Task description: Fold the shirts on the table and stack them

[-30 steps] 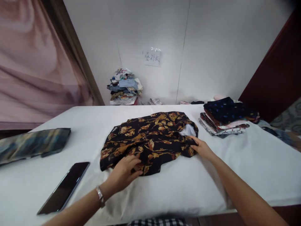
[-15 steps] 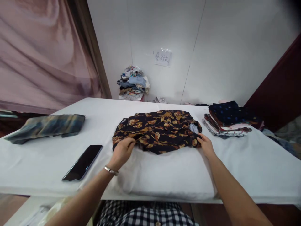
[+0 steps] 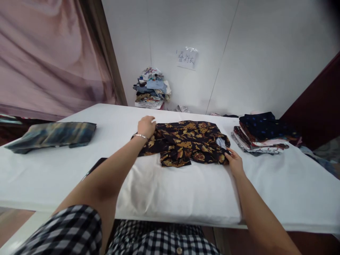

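A dark shirt with a golden-brown leaf print (image 3: 193, 141) lies partly folded on the white-covered table. My left hand (image 3: 146, 127), fingers curled, is at the shirt's far left corner, where the cloth bunches beneath it; the fingertips are partly hidden. At the near right corner my right hand (image 3: 234, 162) pinches the shirt's edge between thumb and fingers. A patch of pale lining or label shows just above that hand. The shirt's left part is rumpled, and one flap sticks out toward me at the front.
On the left lies a folded plaid shirt (image 3: 58, 136). My left forearm partly covers a black phone (image 3: 94, 167). To the right stands a stack of folded clothes (image 3: 259, 132). A taller clothes pile (image 3: 152, 88) stands against the wall, near a paper sign (image 3: 187, 57).
My left hand has moved from the shirt's near left edge to its far left corner, and the left part is now rumpled. My right hand keeps its place at the near right corner.
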Demonstrator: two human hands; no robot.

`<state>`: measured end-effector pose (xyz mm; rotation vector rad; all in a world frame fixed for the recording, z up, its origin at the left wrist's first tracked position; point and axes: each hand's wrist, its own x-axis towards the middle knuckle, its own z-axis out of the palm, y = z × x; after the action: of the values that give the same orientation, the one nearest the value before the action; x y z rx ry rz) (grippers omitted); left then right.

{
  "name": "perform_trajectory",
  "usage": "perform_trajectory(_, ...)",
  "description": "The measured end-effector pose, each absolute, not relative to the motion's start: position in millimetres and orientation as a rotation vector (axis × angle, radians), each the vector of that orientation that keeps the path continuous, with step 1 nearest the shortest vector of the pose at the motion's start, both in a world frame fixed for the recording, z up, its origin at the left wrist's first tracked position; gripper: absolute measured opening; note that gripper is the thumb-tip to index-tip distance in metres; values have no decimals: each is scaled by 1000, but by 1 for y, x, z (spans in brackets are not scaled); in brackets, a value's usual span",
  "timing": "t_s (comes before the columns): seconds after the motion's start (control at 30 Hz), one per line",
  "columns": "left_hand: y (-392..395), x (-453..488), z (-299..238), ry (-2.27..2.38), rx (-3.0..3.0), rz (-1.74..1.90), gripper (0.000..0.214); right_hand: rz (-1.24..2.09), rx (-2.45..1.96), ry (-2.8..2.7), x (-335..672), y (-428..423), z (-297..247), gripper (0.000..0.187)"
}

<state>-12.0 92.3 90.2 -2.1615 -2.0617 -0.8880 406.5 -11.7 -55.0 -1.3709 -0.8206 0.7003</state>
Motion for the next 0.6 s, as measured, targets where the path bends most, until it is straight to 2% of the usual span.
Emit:
perform_trajectory(0.1,43,20,55,-1766,-2540,-701,34,731,-1366,-833,411,-11,-56,61)
perform_trajectory(0.2,-8,38,14,-1651,-2735,-391,33,744,-1375,-830,413,-9,-56,58)
perform_trajectory(0.33,-21,36,-9,-1730,-2699,-293,9,744,-1346,-832,412,-8,-53,52)
perform_trajectory(0.4,-14,31,-3,-1687,-2798,-484,10,738,-1332,-838,412,-9,-53,51)
perform_trajectory(0.5,-16,17,21,-1626,-2880,-1032,15,748,-1316,-829,414,-10,-53,52)
perform_trajectory(0.6,-44,-11,52,-1802,-2790,-1355,21,729,-1320,-828,416,-12,-53,50)
